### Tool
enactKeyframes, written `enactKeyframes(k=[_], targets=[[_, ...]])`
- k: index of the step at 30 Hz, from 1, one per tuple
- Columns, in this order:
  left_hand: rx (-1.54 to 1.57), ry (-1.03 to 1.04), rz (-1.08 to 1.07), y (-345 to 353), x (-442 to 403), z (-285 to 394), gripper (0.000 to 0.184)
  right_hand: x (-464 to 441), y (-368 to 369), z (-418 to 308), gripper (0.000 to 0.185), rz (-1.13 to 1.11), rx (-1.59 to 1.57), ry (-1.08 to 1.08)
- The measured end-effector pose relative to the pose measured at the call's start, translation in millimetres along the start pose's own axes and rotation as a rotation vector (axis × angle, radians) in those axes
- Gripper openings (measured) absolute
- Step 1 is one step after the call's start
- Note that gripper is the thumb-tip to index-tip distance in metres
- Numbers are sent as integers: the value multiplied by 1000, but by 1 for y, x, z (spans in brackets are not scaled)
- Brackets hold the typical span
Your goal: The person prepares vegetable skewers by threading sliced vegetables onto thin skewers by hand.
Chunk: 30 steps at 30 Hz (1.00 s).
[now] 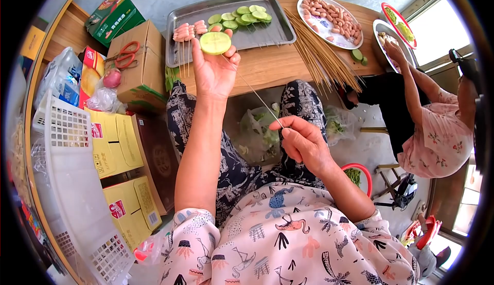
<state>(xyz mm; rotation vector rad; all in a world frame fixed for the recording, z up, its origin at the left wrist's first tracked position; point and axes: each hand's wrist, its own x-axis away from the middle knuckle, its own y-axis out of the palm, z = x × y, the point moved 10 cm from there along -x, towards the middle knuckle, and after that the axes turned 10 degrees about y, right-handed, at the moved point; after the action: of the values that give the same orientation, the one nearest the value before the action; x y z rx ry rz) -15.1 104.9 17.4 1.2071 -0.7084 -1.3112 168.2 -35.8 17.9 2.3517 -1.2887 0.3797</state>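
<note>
My left hand (213, 74) is raised over the table's front edge, its fingers holding a round green slice (215, 43) with a pale face. A thin skewer (252, 89) runs from the slice down to my right hand (303, 143), which pinches its lower end above my lap. Beyond my left hand lies a metal tray (177, 22); it bears skewered pink sausages (183, 32) at its left and several skewered green slices (242, 15) near its middle. Loose wooden skewers (319, 53) lie right of the tray.
A white plate of small sausages (337, 20) stands at the back right. Beside a metal bowl (381, 28), a co-worker's hands (396, 53) reach in from the right. Cartons (135, 58), red scissors (127, 55) and a white basket (72, 182) are at the left.
</note>
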Motion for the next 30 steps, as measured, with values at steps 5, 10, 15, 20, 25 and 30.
enactKeyframes(k=[5, 10, 15, 20, 25, 30], targets=[[-16, 7, 15, -2, 1, 1, 53, 1, 2, 0, 21, 3, -13, 5], [-24, 13, 11, -2, 1, 2, 54, 1, 3, 0, 21, 16, 4, 5], [-52, 34, 74, 1, 3, 3, 49, -1, 3, 2, 21, 10, -7, 6], [-38, 24, 25, 0, 2, 3, 50, 0, 4, 2, 21, 7, -4, 6], [-69, 41, 3, 8, 4, 3, 50, -5, 5, 4, 22, 31, -19, 35], [-64, -35, 0, 14, 10, -15, 47, -19, 8, -24, 23, 77, 5, -63]])
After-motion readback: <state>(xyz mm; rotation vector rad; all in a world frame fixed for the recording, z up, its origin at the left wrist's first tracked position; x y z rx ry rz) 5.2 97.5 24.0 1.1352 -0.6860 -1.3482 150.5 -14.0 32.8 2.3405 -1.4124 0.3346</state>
